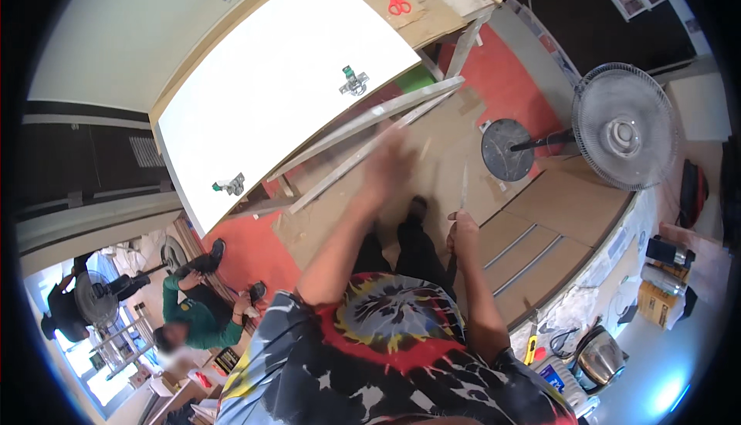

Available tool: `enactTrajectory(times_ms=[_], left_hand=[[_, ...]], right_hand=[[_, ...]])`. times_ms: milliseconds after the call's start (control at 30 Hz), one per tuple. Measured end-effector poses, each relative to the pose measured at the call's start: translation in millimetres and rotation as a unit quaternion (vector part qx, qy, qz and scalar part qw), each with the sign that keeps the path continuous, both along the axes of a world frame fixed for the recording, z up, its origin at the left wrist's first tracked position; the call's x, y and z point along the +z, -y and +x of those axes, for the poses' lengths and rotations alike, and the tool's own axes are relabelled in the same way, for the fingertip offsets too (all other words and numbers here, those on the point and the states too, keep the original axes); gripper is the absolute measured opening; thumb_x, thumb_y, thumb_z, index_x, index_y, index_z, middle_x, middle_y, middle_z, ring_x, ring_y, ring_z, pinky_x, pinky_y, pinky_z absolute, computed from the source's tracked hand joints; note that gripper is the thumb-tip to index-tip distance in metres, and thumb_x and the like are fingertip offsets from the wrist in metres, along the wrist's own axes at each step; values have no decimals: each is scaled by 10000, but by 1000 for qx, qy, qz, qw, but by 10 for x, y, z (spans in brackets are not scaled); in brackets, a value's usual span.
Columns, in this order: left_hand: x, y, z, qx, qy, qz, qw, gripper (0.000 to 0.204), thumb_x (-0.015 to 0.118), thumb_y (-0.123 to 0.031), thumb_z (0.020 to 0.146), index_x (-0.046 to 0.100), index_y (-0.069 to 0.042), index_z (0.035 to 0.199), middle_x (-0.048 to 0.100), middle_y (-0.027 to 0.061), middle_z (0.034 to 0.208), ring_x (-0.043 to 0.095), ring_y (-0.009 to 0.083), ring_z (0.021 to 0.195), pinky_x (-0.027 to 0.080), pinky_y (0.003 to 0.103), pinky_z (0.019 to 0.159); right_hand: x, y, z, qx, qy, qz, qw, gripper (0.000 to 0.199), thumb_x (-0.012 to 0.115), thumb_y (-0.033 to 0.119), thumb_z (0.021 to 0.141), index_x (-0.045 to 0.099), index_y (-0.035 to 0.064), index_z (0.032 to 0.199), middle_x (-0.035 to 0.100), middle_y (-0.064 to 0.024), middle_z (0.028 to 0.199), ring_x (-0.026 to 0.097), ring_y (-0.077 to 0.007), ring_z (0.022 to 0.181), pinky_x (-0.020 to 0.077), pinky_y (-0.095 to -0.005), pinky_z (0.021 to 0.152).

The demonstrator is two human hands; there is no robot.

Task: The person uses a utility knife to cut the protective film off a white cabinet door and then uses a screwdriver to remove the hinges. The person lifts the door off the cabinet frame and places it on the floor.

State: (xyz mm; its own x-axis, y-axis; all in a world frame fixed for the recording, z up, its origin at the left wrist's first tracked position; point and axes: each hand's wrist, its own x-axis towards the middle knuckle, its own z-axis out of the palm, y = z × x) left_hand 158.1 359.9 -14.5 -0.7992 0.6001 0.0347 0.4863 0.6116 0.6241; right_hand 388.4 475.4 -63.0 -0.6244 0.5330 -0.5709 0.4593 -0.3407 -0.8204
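Note:
My left hand (390, 166) is held out in front of me near the wooden table frame, below the edge of a white panel (285, 77). Motion smears its fingers, so I cannot make out whether they hold anything. My right hand (464, 236) is closed around a thin pointed blade-like tool (465, 186), whose tip points away from me; the fist hides its handle. On the white panel sit two metal cabinet hinges with green parts, one hinge (353, 81) at the right and another hinge (230, 186) at the near left.
Red-handled scissors (398, 6) lie beyond the panel. A pedestal fan (624, 132) stands at right, near cardboard sheets (575, 201) and two metal rods (527, 267). A yellow cutter (531, 348) and a kettle (600, 357) are lower right. A person in green (193, 321) sits at left.

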Motion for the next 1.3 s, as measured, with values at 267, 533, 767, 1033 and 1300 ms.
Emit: enactTrajectory(times_ms=[267,533,767,1033,1300], left_hand=[[768,188,627,14,586,299,753,398,602,-283,991,565,7,1262,670,50,907,632,107,815,510,254,729],[818,701,-454,362,294,539,701,323,457,-285,1067,592,-42,902,358,-63,540,291,31,432,213,215,390],[363,1184,-1440,144,-185,-2,972,423,644,-248,930,603,5,1267,665,216,1085,621,369,1021,467,475,921],[-47,378,-2560,113,-195,-204,953,895,412,-709,916,340,-65,1533,265,245,1590,150,496,1478,105,705,1145],[303,-20,-2744,157,-127,-280,938,822,360,-637,974,257,-73,1564,203,260,1606,133,431,1502,114,614,1209]], right_hand=[[1107,607,-404,92,-153,-390,903,527,429,580,1017,510,91,837,373,29,531,345,-99,391,298,-250,363],[763,1022,226,108,-56,-364,924,485,402,522,1048,519,91,859,377,22,505,361,-110,368,301,-271,353],[216,669,-568,104,18,221,969,403,404,340,1057,607,-2,1116,620,-151,789,623,-304,762,480,-447,705],[-412,678,-1697,133,-134,358,914,258,479,242,1052,586,16,985,559,-135,644,597,-265,560,463,-374,544],[-690,762,-2017,145,-199,389,888,202,511,221,1028,583,47,955,548,-139,602,595,-356,528,458,-416,504]])
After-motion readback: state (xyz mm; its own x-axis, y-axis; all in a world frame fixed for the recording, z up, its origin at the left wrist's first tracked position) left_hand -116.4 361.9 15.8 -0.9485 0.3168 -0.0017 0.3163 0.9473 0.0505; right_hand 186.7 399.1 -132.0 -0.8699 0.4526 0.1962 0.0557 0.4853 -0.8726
